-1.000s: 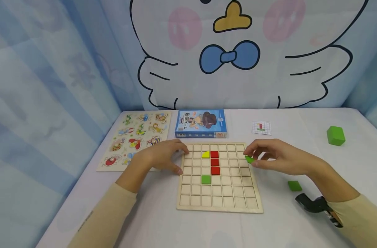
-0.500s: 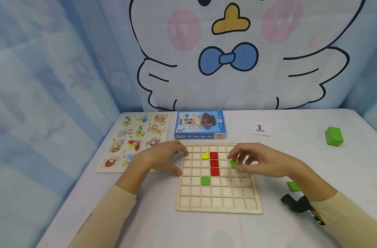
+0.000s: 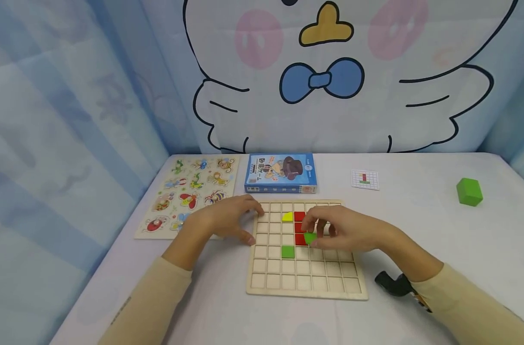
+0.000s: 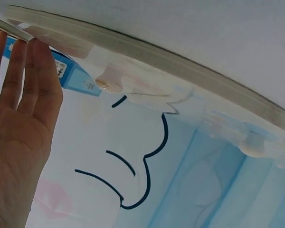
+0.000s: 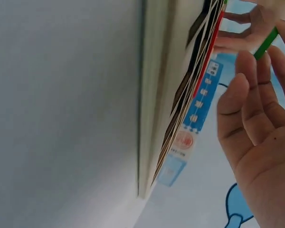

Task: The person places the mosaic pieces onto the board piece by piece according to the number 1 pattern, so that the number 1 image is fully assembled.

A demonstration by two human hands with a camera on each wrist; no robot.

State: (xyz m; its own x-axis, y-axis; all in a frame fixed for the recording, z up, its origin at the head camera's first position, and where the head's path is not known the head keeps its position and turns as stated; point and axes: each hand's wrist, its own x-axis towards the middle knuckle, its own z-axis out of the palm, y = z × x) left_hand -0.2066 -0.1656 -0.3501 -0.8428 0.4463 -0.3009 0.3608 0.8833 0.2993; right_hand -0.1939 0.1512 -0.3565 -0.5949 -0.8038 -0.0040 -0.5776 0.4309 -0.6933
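Observation:
A wooden grid board [image 3: 307, 292] lies on the table. Set in its cells are a yellow tile [image 3: 287, 217], a column of red tiles [image 3: 299, 217] and a green square tile [image 3: 288, 251]. My right hand [image 3: 352, 229] is over the board's middle, pinching another green tile [image 3: 310, 238] between thumb and fingers beside the lowest red one. That pinched tile [image 5: 266, 43] shows edge-on in the right wrist view. At the board's left edge rests my left hand [image 3: 227, 218], thumb and fingers spread; its fingers [image 4: 45, 71] look straight in the left wrist view.
Behind the board stands a blue game box [image 3: 280, 172], with an insect picture board [image 3: 190, 191] to its left. A small pattern card [image 3: 365, 179] lies back right, a green block [image 3: 469, 191] farther right. A black camera mount [image 3: 393, 283] sticks out from the right wrist.
My right hand has carried the green tile leftward from the board's right edge to the red column. A loose green tile on the table is now hidden behind the right arm. The left hand stays put.

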